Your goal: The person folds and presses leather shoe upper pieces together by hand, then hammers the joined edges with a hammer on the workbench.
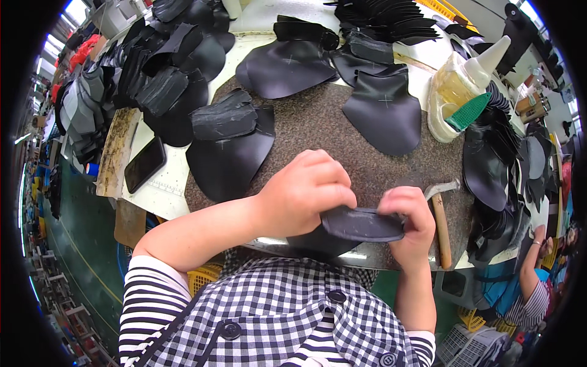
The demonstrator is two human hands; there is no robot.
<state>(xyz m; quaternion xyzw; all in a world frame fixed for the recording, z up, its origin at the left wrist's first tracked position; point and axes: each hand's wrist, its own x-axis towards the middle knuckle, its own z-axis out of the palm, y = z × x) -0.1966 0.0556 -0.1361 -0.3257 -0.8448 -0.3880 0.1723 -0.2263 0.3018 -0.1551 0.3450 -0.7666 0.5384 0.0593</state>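
Close to the table's front edge, both my hands grip a black leather piece [361, 225] with a folded, padded-looking upper strip. My left hand [309, 192] pinches its left end, fingers curled. At its right end, my right hand [411, 215] holds on with thumb and bent fingers. Part of the piece hangs below the left hand, over the edge. A hammer [443, 226] with a wooden handle lies just right of my right hand. Beyond the hands, black leather pieces [229, 156] with folded strips are spread on the brown work surface [306, 131].
A glue bottle [449, 92] with a white nozzle stands at the right, a green brush [468, 113] against it. Stacked black pieces [492, 165] line the right side; more [165, 92] heap at the left. A phone [145, 165] lies left. Another person's arm [531, 269] shows far right.
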